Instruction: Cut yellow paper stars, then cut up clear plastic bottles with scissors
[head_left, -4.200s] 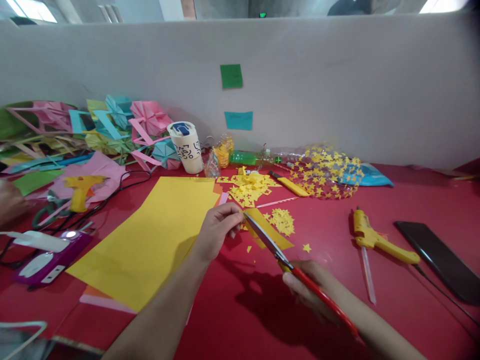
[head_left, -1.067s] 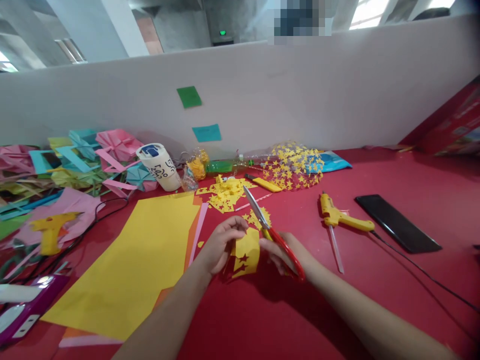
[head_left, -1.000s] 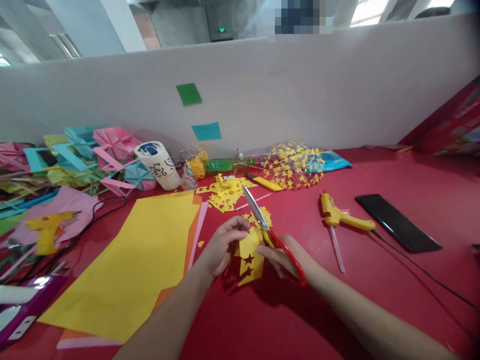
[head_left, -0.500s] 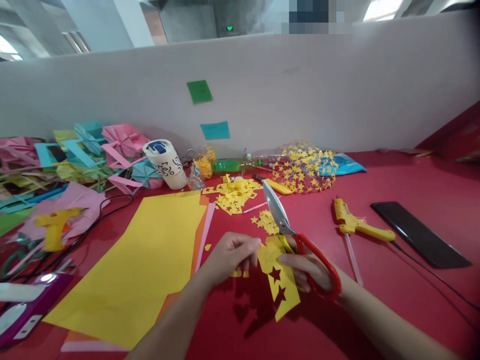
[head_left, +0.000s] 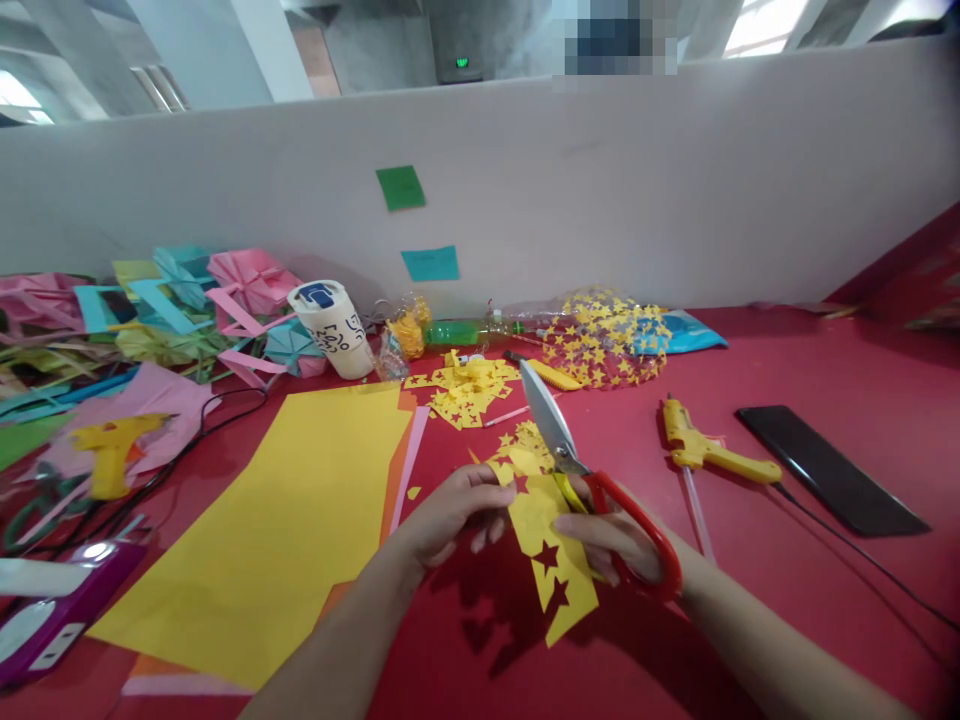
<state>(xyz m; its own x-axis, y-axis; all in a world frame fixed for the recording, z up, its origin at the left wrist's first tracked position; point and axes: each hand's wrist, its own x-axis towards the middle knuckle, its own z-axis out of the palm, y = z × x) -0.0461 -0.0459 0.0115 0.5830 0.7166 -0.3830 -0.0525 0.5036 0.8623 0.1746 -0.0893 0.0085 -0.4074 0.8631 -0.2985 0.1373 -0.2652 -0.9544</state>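
My right hand point(head_left: 607, 540) grips a pair of scissors point(head_left: 556, 412) with red handles, its blades pointing up and away from me. Those same fingers also press on a strip of yellow paper point(head_left: 534, 520) that has star-shaped holes in it and hangs toward the table. At the strip's upper left edge, my left hand point(head_left: 466, 505) is closed, thumb and finger pinching the paper by a star hole. Just beyond lies a small heap of cut yellow stars point(head_left: 526, 437), partly hidden by the paper and blades.
Yellow scraps point(head_left: 472, 385) lie behind the stars, near a yellow utility knife point(head_left: 553, 373). Large yellow sheets point(head_left: 300, 510) cover the left. A yellow glue gun point(head_left: 694, 440) and black phone point(head_left: 832, 468) rest right; another glue gun point(head_left: 112, 450) and paper flowers point(head_left: 251, 280) lie left.
A piece of yellow paper with a star hole now shows at my left fingertips, where my hand was lower against the strip's edge before. My right hand and scissors have barely moved.
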